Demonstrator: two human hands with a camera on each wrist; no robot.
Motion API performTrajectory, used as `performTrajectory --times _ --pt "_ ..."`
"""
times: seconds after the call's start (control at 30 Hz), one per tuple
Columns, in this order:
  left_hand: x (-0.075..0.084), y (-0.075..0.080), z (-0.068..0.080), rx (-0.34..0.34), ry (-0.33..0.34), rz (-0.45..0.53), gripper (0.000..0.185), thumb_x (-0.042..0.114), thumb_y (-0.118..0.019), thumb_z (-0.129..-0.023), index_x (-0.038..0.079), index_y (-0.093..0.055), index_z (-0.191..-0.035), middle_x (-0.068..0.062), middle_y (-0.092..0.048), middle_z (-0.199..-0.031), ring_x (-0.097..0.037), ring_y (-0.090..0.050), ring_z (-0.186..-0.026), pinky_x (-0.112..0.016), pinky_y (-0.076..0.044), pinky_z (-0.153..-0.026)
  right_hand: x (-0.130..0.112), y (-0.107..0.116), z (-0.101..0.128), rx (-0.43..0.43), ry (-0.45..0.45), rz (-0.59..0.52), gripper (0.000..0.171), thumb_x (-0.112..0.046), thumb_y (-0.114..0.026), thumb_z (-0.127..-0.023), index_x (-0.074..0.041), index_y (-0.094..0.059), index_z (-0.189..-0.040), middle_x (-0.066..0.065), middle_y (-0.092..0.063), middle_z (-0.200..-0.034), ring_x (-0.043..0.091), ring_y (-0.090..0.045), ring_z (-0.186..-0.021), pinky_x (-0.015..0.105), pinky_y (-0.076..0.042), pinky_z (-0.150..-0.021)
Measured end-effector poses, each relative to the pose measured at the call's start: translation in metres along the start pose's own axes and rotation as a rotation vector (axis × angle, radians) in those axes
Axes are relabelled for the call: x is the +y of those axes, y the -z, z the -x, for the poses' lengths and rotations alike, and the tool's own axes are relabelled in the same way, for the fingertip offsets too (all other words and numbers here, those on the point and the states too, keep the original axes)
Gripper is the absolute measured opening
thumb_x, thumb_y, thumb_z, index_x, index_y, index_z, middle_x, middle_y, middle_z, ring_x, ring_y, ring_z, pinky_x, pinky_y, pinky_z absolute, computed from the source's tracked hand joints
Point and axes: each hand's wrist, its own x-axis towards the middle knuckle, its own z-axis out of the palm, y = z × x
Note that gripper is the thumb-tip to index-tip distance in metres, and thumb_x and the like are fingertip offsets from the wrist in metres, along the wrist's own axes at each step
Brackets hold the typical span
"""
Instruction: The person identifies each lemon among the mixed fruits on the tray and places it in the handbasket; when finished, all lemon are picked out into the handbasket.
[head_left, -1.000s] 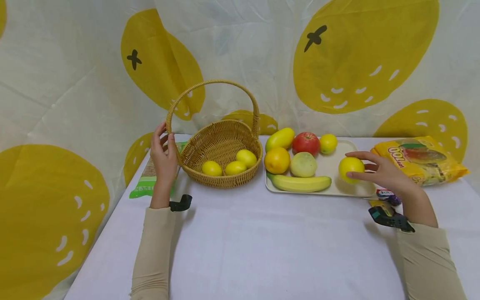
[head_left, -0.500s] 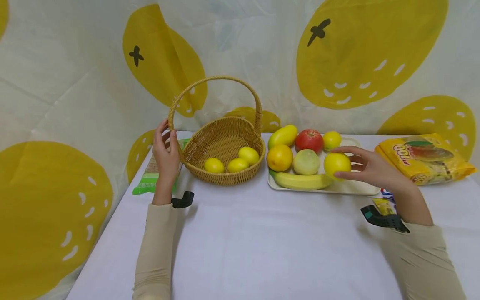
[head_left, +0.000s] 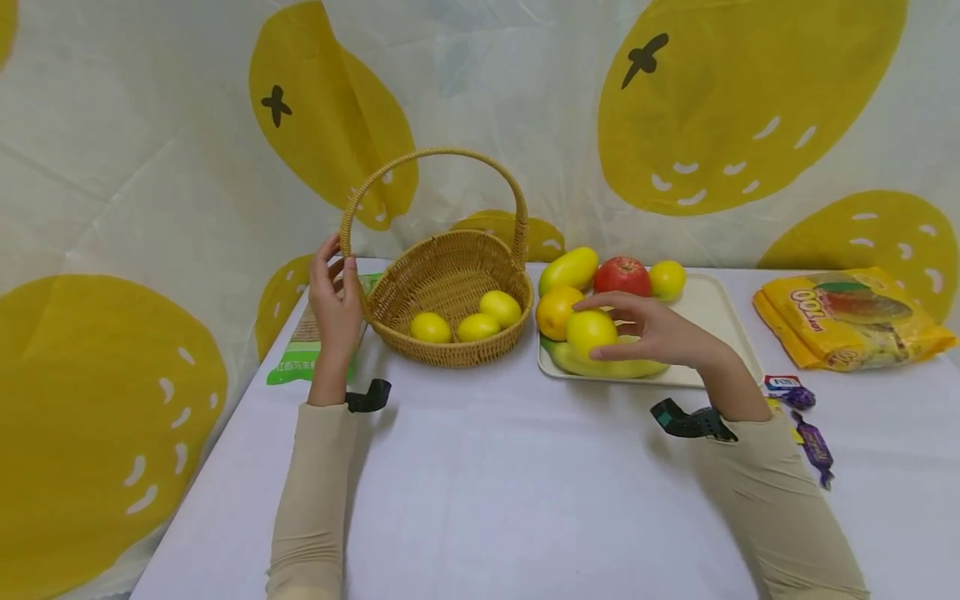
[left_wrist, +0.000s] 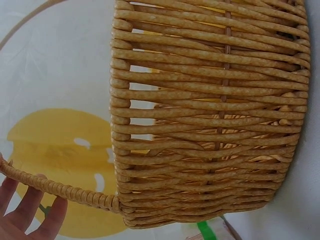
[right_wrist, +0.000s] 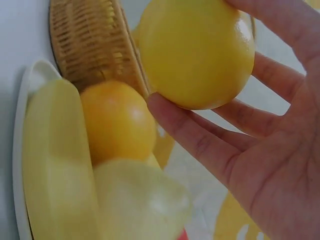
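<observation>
Lemon (head_left: 591, 332) handling: right hand (head_left: 652, 333) is grasping it above the tray's (head_left: 716, 312) left edge.
Fruit is looking light, firm, smooth-skinned; fingers are cupping its widest part. Left hand (head_left: 335, 304) is gripping the basket (head_left: 450, 287) handle.
</observation>
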Motion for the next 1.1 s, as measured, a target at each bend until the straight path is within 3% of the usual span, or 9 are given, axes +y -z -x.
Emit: performTrajectory --times 0.17,0.37,0.7,0.93,1.1 --pt "0.000 -0.002 0.000 0.001 0.010 0.001 0.039 0.018 -0.049 -0.103 0.007 -0.047 -0.140 -0.013 -0.051 -0.134 -0.024 -0.057 -0.117 -0.043 -0.049 -0.094 -0.006 -0.018 -0.026 -0.054 0.073 -0.039 0.053 -0.015 -0.080 -0.082 -0.013 -0.059 -0.131 0.004 -0.057 -0.131 0.022 -0.054 -0.114 0.045 -0.048 -0.096" --pt "0.000 -0.004 -0.001 -0.009 0.008 -0.005 0.039 0.021 -0.048 -0.104 0.009 -0.046 -0.141 -0.010 -0.051 -0.135 -0.021 -0.056 -0.117 -0.035 -0.048 -0.095 -0.017 -0.043 -0.059 -0.083 0.138 -0.127 0.056 -0.010 -0.079 -0.081 -0.008 -0.057 -0.133 0.008 -0.053 -0.136 0.023 -0.054 -0.115 0.046 -0.047 -0.099" --pt "0.000 -0.005 0.000 -0.013 0.018 -0.011 0.039 0.022 -0.048 -0.104 0.010 -0.046 -0.141 -0.010 -0.051 -0.135 -0.023 -0.055 -0.118 -0.027 -0.047 -0.093 -0.027 -0.087 -0.104 0.091 0.044 -0.167 0.059 -0.017 -0.080 -0.082 -0.011 -0.055 -0.135 0.010 -0.046 -0.139 0.033 -0.052 -0.116 0.046 -0.049 -0.097" --pt "-0.002 -0.004 0.001 0.005 0.021 -0.001 0.038 0.019 -0.048 -0.104 0.008 -0.047 -0.141 -0.011 -0.051 -0.135 -0.025 -0.055 -0.119 -0.041 -0.047 -0.097 -0.028 -0.106 -0.127 0.084 0.090 -0.109 0.058 -0.015 -0.079 -0.083 -0.005 -0.055 -0.135 0.013 -0.047 -0.140 0.033 -0.053 -0.117 0.044 -0.049 -0.098" --pt "-0.002 -0.003 0.001 0.007 0.028 -0.014 0.038 0.017 -0.048 -0.104 0.009 -0.046 -0.141 -0.010 -0.050 -0.135 -0.021 -0.055 -0.119 -0.039 -0.046 -0.099 -0.024 -0.113 -0.139 0.075 0.073 -0.033 0.059 -0.019 -0.080 -0.082 -0.006 -0.055 -0.135 0.012 -0.048 -0.139 0.028 -0.051 -0.118 0.041 -0.047 -0.098"
